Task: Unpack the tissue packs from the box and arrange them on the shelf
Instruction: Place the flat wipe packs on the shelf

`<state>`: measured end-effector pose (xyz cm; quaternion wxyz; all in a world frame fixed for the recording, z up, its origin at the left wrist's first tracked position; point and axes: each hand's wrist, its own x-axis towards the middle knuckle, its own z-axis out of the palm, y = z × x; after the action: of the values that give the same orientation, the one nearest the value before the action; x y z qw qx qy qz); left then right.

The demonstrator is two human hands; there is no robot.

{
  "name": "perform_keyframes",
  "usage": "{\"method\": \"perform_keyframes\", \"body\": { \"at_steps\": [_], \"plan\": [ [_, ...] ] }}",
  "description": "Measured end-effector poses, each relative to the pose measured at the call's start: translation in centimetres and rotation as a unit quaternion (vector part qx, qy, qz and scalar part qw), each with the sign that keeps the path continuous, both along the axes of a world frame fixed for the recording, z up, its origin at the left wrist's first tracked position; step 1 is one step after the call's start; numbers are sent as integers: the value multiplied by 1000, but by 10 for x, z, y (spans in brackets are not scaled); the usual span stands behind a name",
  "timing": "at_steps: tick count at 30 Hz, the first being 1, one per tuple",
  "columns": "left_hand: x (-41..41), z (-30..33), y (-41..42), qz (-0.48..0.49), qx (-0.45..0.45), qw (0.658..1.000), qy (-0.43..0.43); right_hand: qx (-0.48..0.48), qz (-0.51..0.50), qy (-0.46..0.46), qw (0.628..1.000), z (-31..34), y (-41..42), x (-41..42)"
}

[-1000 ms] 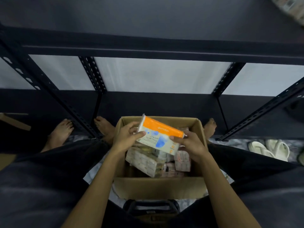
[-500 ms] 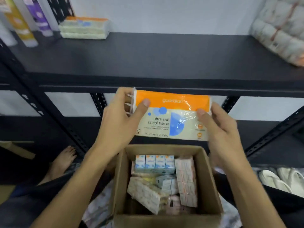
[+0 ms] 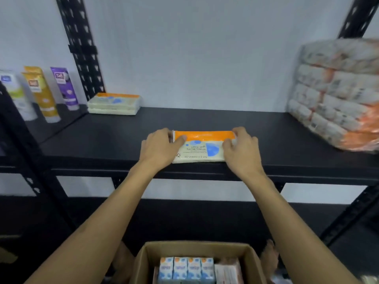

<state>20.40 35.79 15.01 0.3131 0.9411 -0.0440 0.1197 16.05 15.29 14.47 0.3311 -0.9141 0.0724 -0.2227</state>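
Observation:
An orange and cream facial tissue pack [image 3: 200, 147] lies flat near the front edge of the black shelf [image 3: 266, 140]. My left hand [image 3: 159, 147] grips its left end, thumb on top. My right hand [image 3: 241, 147] grips its right end. A small stack of matching tissue packs [image 3: 113, 103] sits at the shelf's back left. Below, the open cardboard box [image 3: 141, 261] holds blue and white small tissue packs [image 3: 185, 270] and pink ones [image 3: 227, 272].
A large wrapped bundle of tissue packs [image 3: 336, 93] fills the shelf's right end. Three tubes [image 3: 41, 93] stand on the neighbouring shelf at left, past a black perforated upright [image 3: 80, 48]. A lower shelf [image 3: 194, 220] runs beneath. Bare feet show beside the box.
Both hands lifted the orange tissue pack out of the box, up past the shelf edge, and now hold it flat on the shelf. The view tilted upward.

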Motion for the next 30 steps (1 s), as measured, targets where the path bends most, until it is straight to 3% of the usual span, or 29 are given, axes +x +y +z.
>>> {"method": "perform_keyframes", "body": {
  "at_steps": [8,13,16,20,24,30],
  "plan": [
    [23,15,3,19,17,998,65,-79,-31,81,993,7,1,20],
    [21,28,9,11,-90,992,84,-1,-41,22,999,12,-7,17],
    [18,30,2,8,26,1000,-12,-91,-21,-65,994,13,-9,17],
    [6,19,-19,-104,164,976,-93,-209,95,-6,973,15,2,28],
    [11,-1,-26,-163,221,960,-56,-246,165,62,953,7,11,37],
    [13,-7,-22,-161,221,962,-30,-241,158,91,953,-2,1,41]
  ]
}}
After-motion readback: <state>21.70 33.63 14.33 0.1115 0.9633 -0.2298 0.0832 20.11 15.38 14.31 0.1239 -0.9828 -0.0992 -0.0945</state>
